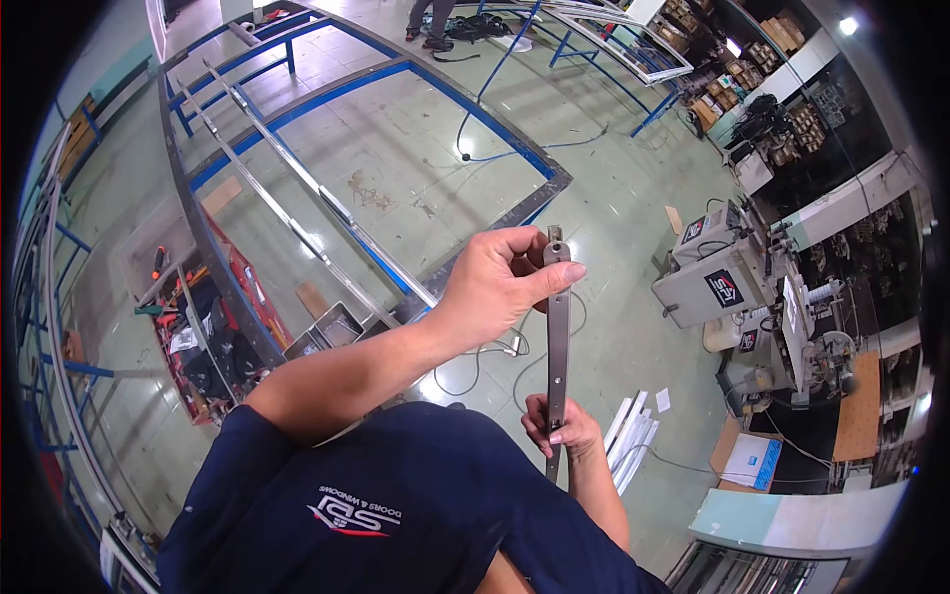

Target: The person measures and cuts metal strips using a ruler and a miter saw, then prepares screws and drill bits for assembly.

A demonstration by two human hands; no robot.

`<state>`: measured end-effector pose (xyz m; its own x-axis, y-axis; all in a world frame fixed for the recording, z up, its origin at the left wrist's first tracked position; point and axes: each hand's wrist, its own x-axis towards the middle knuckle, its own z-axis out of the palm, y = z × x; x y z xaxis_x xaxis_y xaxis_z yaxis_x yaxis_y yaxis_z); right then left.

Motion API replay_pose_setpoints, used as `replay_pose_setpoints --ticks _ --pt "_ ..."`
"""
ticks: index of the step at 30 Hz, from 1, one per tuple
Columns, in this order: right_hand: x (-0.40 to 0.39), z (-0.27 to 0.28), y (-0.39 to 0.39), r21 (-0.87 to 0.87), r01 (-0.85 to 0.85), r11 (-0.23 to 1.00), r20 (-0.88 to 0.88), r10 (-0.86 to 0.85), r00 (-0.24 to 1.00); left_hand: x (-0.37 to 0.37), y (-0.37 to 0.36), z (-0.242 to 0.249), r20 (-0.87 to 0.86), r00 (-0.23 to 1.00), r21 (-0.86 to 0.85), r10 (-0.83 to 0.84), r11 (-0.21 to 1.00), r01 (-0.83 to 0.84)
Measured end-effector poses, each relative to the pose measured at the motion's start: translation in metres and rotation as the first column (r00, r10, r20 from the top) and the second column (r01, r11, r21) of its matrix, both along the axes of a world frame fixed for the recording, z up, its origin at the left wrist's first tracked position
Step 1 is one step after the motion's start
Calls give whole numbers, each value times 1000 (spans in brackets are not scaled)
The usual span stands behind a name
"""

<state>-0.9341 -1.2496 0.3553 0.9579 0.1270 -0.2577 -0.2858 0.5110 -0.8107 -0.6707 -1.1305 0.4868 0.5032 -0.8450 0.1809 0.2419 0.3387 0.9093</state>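
I hold a long, narrow grey metal strip upright in front of my chest. It has small holes along it and a notched top end. My left hand pinches the strip near its top, thumb along the front. Lower down, my right hand is closed round the strip near its bottom end. My navy shirt fills the lower part of the view.
A large grey metal frame lies on blue stands ahead. A red tool tray sits at the left. A grey machine stands at the right. White profiles and cables lie on the floor. Another person's legs are far ahead.
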Motion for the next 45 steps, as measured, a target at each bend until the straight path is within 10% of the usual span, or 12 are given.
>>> replay_pose_setpoints --ticks 27,36,45 --pt "12 -12 -19 14 -130 991 -22 130 991 -2 4 -11 -10 995 4 95 995 -95" --pt "30 -27 -50 -625 -215 751 -153 153 976 -24 18 -16 543 835 -169 91 986 3" --pt "47 -54 -103 -863 -126 490 -54 157 986 -43 20 -34 689 720 -166 82 985 47"
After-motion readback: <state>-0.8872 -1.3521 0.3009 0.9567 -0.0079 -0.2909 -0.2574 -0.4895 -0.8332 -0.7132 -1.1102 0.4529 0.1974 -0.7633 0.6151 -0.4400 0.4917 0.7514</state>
